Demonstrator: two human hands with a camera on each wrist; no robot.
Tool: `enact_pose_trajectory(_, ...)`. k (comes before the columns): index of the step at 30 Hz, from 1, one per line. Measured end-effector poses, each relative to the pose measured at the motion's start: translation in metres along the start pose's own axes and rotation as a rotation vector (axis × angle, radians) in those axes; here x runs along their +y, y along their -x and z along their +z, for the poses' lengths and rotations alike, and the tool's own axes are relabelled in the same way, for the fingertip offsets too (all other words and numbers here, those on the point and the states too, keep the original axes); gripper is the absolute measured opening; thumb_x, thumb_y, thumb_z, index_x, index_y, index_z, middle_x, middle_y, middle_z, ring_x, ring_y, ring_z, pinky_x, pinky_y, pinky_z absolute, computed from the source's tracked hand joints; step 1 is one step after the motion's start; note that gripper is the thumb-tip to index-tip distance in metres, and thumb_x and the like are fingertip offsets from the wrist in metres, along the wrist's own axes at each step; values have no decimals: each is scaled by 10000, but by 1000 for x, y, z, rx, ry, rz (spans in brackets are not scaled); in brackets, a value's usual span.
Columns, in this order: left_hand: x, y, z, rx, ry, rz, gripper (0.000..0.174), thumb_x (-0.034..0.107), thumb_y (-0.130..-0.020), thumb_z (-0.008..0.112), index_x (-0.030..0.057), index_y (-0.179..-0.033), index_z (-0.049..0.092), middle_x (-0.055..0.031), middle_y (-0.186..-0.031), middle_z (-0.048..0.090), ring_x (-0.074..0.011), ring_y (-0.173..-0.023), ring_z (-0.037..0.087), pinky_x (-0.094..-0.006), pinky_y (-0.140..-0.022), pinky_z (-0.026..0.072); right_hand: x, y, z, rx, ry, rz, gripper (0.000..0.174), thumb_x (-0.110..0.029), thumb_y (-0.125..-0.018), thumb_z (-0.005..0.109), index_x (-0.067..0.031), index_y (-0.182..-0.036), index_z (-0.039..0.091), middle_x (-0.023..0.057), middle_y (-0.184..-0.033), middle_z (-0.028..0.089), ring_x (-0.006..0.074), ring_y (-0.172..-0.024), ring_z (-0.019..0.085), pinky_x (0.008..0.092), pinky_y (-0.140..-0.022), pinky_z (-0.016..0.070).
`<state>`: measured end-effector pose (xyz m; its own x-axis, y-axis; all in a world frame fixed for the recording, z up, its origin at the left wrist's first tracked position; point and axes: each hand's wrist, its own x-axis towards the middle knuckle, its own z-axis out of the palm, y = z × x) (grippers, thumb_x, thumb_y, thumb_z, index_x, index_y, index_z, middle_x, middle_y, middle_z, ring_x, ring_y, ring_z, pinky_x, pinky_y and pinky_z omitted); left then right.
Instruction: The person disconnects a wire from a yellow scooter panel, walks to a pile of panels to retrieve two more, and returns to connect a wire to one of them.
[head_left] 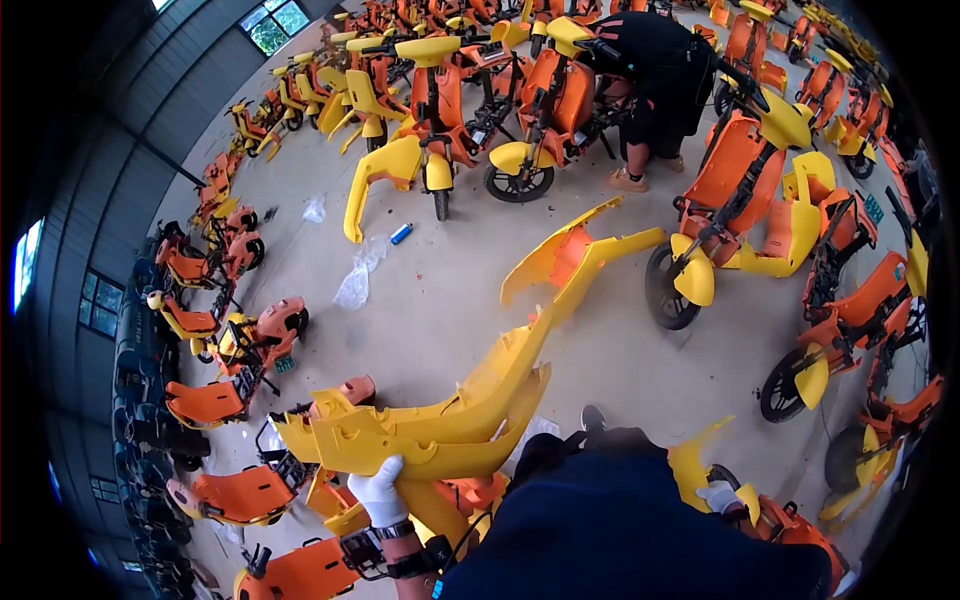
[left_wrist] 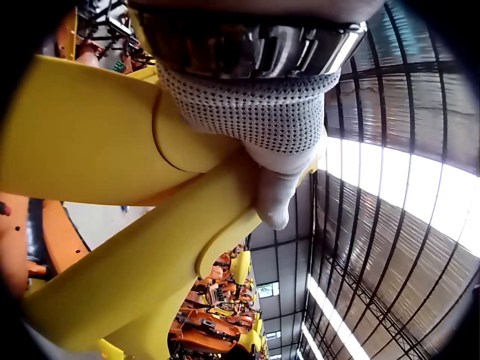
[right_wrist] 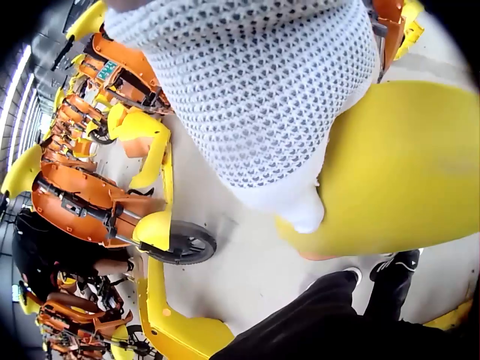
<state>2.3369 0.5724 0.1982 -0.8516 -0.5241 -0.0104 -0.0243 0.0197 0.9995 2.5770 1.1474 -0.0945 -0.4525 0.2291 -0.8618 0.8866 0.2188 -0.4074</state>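
Note:
My left hand, in a white knit glove, grips long yellow scooter body panels held out at the left of the head view. Two curved yellow panels lie against each other in the left wrist view, with the gloved thumb over the edge of one. Low on the right, my right hand, gloved too, holds another yellow panel. That panel's smooth, broad face fills the right side of the right wrist view; the thumb is at its edge and the other fingers are hidden.
Another yellow-and-orange panel appears ahead, beyond the held panels. Scooters with orange bodies stand in rows around. A bent-over person is among them. Plastic wrap and a blue can lie on the floor.

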Motion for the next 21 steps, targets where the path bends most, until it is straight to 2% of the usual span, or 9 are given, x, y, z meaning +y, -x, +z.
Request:
enact_pose_trajectory(4, -3, -48, -9, 105, 43, 8, 465, 73, -725, 778, -70, -1130, 599, -110, -1060, 660, -219, -909, 637, -361, -855, 520, -139, -12, -26, 111, 234, -30, 440, -211, -798, 740, 82, -1109, 638, 187, -976, 703, 295, -882, 685, 378, -777, 522)
enact_pose_trajectory(5, -6, -64, -13, 129, 52, 9, 470, 70, -726, 775, -71, -1137, 594, -114, -1065, 659, -221, -909, 638, -363, -856, 520, -173, -12, -26, 93, 176, -50, 456, -208, -795, 742, 88, -1123, 629, 201, -993, 701, 309, -889, 684, 377, -793, 521)
enact_pose_trajectory(10, -27, -159, -30, 193, 132, -38, 483, 54, -753, 745, -95, -1177, 568, -147, -1108, 648, -242, -934, 642, -384, -881, 521, -322, -20, 8, 248, 493, -79, 589, -242, -765, 730, 103, -1216, 572, 261, -1119, 655, 352, -1062, 641, 363, -904, 491)
enact_pose_trajectory(12, -36, -204, -42, 189, 92, -73, 490, 59, -759, 742, -102, -1186, 563, -155, -1118, 646, -249, -946, 642, -393, -889, 520, -375, -22, 24, 242, 491, -91, 619, -254, -763, 720, 108, -1237, 556, 272, -1139, 645, 353, -1067, 640, 359, -903, 491)
enact_pose_trajectory(14, -37, -240, -55, 200, 71, -86, 483, 59, -771, 729, -113, -1189, 560, -165, -1119, 645, -258, -956, 644, -400, -894, 522, -384, -56, 24, 279, 535, -219, 585, -253, -769, 711, 116, -1202, 575, 268, -1094, 661, 342, -1027, 658, 358, -889, 498)
enact_pose_trajectory(16, -39, -279, -62, 211, 80, -51, 461, 55, -788, 707, -128, -1186, 562, -179, -1113, 646, -271, -964, 648, -405, -896, 527, -473, -20, 41, 257, 599, -221, 533, -242, -761, 707, 103, -1155, 608, 260, -1026, 680, 326, -958, 678, 362, -862, 506)
enact_pose_trajectory(17, -38, -300, -66, 199, 91, -58, 472, 58, -788, 713, -131, -1191, 558, -181, -1116, 645, -269, -967, 648, -405, -897, 527, -514, -6, 51, 246, 570, -290, 514, -235, -758, 703, 88, -1148, 618, 253, -1002, 685, 324, -933, 681, 362, -852, 508)
enact_pose_trajectory(19, -34, -333, -78, 187, 105, -81, 493, 64, -788, 724, -137, -1203, 551, -185, -1123, 643, -265, -971, 648, -405, -901, 528, -580, 14, 72, 225, 560, -380, 489, -225, -752, 693, 63, -1143, 629, 242, -986, 690, 325, -901, 682, 361, -834, 510)
enact_pose_trajectory(21, -42, -366, -86, 199, 88, -7, 490, 69, -789, 727, -130, -1202, 555, -181, -1127, 643, -261, -967, 649, -399, -899, 529, -630, 14, 98, 212, 567, -408, 478, -225, -754, 685, 52, -1140, 630, 237, -994, 688, 332, -902, 676, 359, -830, 509)
